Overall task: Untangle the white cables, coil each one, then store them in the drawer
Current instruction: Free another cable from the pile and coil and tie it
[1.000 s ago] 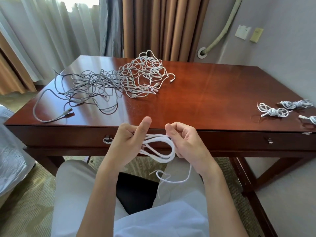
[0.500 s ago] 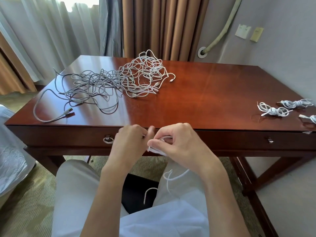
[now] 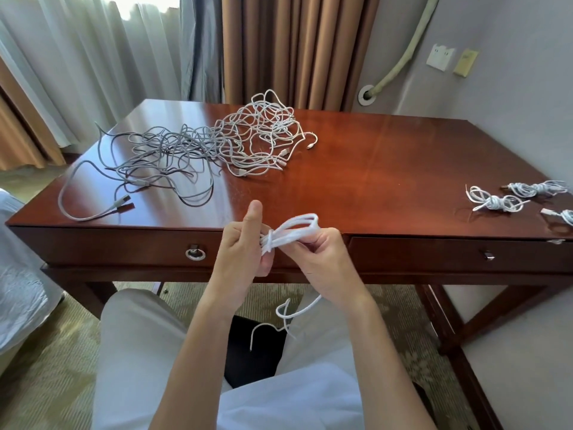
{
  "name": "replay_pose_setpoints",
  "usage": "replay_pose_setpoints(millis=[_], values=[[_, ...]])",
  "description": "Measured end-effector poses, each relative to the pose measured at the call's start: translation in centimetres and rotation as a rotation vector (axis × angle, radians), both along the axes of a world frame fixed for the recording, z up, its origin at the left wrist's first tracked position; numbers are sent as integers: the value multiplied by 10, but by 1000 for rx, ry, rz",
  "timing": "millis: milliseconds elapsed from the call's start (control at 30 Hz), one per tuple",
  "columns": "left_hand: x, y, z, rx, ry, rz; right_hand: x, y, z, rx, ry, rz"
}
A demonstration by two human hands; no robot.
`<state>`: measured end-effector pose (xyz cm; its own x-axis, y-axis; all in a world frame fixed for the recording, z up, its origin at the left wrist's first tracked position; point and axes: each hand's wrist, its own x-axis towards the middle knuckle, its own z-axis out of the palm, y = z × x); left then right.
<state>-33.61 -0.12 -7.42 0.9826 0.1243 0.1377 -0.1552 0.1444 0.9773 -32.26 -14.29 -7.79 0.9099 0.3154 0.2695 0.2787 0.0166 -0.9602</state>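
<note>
My left hand (image 3: 240, 248) grips one end of a folded white cable bundle (image 3: 294, 229) in front of the desk edge, thumb raised. My right hand (image 3: 322, 259) pinches the same bundle from the right, and a turn of cable wraps its middle. The cable's loose tail (image 3: 286, 311) hangs down over my lap. A tangled pile of white cables (image 3: 263, 135) lies at the back middle of the desk. Three coiled white cables (image 3: 496, 201) lie at the desk's right edge. The left drawer (image 3: 124, 246) with a ring pull (image 3: 194, 253) is closed.
A tangle of grey cables (image 3: 155, 156) spreads over the desk's left half, one plug end near the front edge. The right drawer (image 3: 465, 254) is closed too. Curtains hang behind the desk, and a wall with a hose and sockets stands at the right.
The hands rose from below the desk edge to its level. The open loops were folded into a flat bundle with a turn of cable around it, and the loose tail shortened.
</note>
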Motion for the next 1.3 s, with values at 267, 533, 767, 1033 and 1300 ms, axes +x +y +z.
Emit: replay_pose_setpoints(millis=[267, 533, 767, 1033, 1300], values=[[7, 12, -17, 663, -27, 651, -17, 21, 0, -695, -264, 6], [10, 19, -21, 914, -133, 263, -14, 0, 18, -614, -311, -114], [-6, 12, -12, 376, -141, -98, -4, -18, 11, -40, 129, 83], [0, -1, -4, -185, -2, 248, 0, 8, 1, -92, -1, 33], [2, 8, -8, 681, -108, 590, -20, 14, 13, -750, -354, -66]])
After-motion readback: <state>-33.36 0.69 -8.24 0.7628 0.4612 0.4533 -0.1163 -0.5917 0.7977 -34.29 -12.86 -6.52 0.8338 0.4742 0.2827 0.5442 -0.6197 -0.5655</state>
